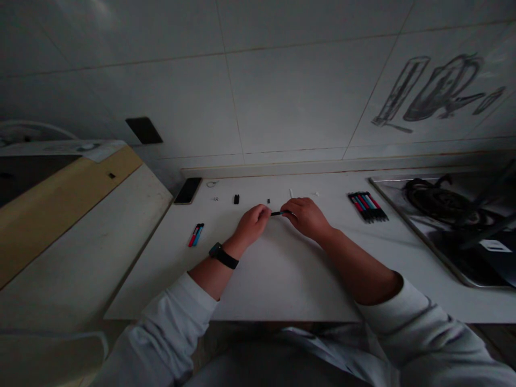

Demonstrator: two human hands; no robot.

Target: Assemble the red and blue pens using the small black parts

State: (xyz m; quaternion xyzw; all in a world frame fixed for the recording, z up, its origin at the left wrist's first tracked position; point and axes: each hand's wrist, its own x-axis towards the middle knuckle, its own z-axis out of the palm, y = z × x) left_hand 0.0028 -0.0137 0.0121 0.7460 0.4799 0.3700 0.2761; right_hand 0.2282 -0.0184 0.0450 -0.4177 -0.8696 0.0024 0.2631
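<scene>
My left hand (253,222) and my right hand (305,216) meet over the middle of the white counter, both with fingers pinched. Between them runs a slim black pen (278,213) with a bluish part near my right fingers. Each hand grips one end, and the fingers cover the rest of it. Just beyond the hands lie a small black piece (268,201), a thin white stick (291,192) and a tiny white piece (316,194). Farther left are a black block-like piece (236,199), tiny light bits (216,199) and a thin ring-like loop (212,184).
Red and blue pen barrels (195,235) lie at left, below a dark phone (188,191). Several pens (367,207) sit side by side at right, near a gas stove (447,215). A tiled wall (290,102) closes off the back of the counter (290,290).
</scene>
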